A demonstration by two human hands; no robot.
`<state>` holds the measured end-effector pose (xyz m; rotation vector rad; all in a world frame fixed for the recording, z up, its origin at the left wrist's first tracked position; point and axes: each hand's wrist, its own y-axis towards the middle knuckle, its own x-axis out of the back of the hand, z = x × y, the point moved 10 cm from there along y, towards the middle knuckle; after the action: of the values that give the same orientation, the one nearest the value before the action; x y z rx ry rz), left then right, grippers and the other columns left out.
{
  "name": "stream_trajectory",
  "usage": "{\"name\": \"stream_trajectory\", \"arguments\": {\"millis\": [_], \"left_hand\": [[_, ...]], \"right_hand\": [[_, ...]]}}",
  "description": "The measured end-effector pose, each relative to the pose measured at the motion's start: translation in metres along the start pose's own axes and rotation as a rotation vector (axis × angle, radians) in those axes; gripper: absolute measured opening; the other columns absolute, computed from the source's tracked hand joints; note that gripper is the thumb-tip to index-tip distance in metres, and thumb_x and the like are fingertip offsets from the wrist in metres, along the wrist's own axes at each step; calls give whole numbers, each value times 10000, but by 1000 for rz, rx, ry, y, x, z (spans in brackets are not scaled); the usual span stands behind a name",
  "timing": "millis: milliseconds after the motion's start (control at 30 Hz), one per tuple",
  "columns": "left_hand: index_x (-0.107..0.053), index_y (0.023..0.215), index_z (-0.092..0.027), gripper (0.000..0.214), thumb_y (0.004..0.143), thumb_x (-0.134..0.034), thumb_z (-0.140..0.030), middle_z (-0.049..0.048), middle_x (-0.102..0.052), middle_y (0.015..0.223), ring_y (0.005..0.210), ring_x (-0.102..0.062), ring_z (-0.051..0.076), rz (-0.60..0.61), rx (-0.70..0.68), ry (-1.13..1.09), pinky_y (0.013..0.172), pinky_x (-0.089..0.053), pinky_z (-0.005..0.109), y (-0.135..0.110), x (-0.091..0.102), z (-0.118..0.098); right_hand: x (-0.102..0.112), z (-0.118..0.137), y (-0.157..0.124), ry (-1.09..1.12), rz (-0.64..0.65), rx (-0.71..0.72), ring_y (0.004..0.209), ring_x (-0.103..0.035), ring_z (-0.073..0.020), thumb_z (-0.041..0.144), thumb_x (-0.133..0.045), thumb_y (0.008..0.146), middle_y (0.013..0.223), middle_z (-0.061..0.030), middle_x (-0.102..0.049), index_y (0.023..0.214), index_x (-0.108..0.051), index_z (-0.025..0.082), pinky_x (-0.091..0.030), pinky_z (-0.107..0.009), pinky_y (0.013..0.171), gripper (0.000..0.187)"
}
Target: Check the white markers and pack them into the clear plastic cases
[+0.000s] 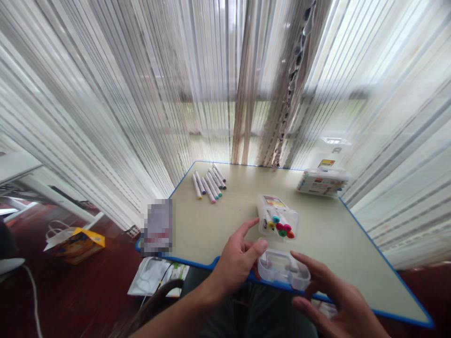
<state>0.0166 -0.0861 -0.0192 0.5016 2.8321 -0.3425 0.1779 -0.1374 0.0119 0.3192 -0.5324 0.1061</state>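
- Part-way stage, by all appearances: at least 6 markers (282, 227) sit in the clear box (274, 202), coloured ends facing near, while about 8 loose markers (208, 190) lie grouped at far left on the table (241, 190).
- Left outstanding, it seems: those 2 groups are apart, and the near end of the box stands uncovered; whether markers are coming or going cannot be told.
- The left hand (235, 258) holds the left end of a clear tub (283, 272) at the table's near edge, thumb at the rim.
- The right hand (336, 291) is spread wide at the tub's right end, index fingertip by the rim; contact is unclear.
- Box just far of the tub, between it and the far edge.
- Far right, another case (323, 182), its clear lid raised.
- At left, a blurred-out item (158, 227) covers the table's edge; a bag (84, 239) rests on the floor.
- Nothing appears to block either hand from the box.
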Motion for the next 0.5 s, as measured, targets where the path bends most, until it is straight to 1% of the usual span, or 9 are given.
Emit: {"name": "stream_trajectory", "arguments": {"millis": [33,100,167,233,300,333,400,433,500], "left_hand": [[-350,1453,-178,751,830,-630,-491,-42,-532,577,476,-473,105,1,-2,11,486,-401,222,-2,0,1],[-344,1464,-170,743,859,-573,-535,-27,-543,594,502,-488,116,14,-25,67,507,-405,233,-7,-1,0],[-348,1469,-162,727,892,-485,-582,7,-584,653,572,-530,137,56,-80,152,567,-429,256,-13,-4,-3],[-334,1481,-178,771,877,-445,-645,61,-646,818,704,-586,175,130,-155,230,653,-460,288,-20,-10,-8],[-294,1502,-211,850,826,-493,-686,103,-656,1019,827,-615,214,175,-206,300,707,-476,308,-26,-13,-10],[-267,1514,-223,887,803,-537,-681,112,-647,1084,854,-619,224,182,-215,341,716,-480,312,-27,-13,-10],[-225,1529,-230,918,791,-606,-621,104,-651,1076,828,-620,216,167,-206,434,706,-480,307,-28,-13,-6],[-219,1532,-228,908,800,-620,-584,89,-661,1018,785,-613,203,153,-198,479,693,-476,302,-27,-13,-5],[-254,1524,-228,836,830,-611,-530,50,-657,876,709,-585,180,122,-191,548,671,-463,290,-26,-13,-3]], "right_hand": [[1,-2,-1,-64,-2,45,611,-681,-163,347,-718,790,832,-14,-726,1264,-605,319,-564,-243,593,489],[6,-4,-4,-154,-54,121,672,-712,-183,312,-693,815,861,-17,-748,1212,-649,327,-572,-243,616,400],[13,-4,-8,-201,-137,162,716,-725,-207,340,-656,849,896,-28,-757,1201,-665,340,-573,-264,643,351],[17,1,-12,-227,-204,197,725,-724,-222,379,-634,871,905,-38,-757,1228,-653,354,-565,-286,651,359],[16,7,-16,-253,-242,252,716,-717,-224,390,-638,873,907,-44,-754,1263,-632,365,-556,-297,650,391],[14,10,-18,-269,-257,277,718,-715,-226,376,-642,873,913,-46,-752,1275,-622,371,-554,-304,660,402],[13,10,-21,-310,-306,288,721,-712,-232,341,-648,873,897,-49,-748,1299,-600,371,-556,-320,680,430],[15,7,-22,-339,-343,261,716,-712,-239,342,-651,869,869,-51,-745,1323,-579,358,-561,-330,683,460],[20,-5,-21,-394,-409,151,692,-712,-253,396,-654,856,807,-54,-731,1383,-518,310,-572,-344,669,551]]}}
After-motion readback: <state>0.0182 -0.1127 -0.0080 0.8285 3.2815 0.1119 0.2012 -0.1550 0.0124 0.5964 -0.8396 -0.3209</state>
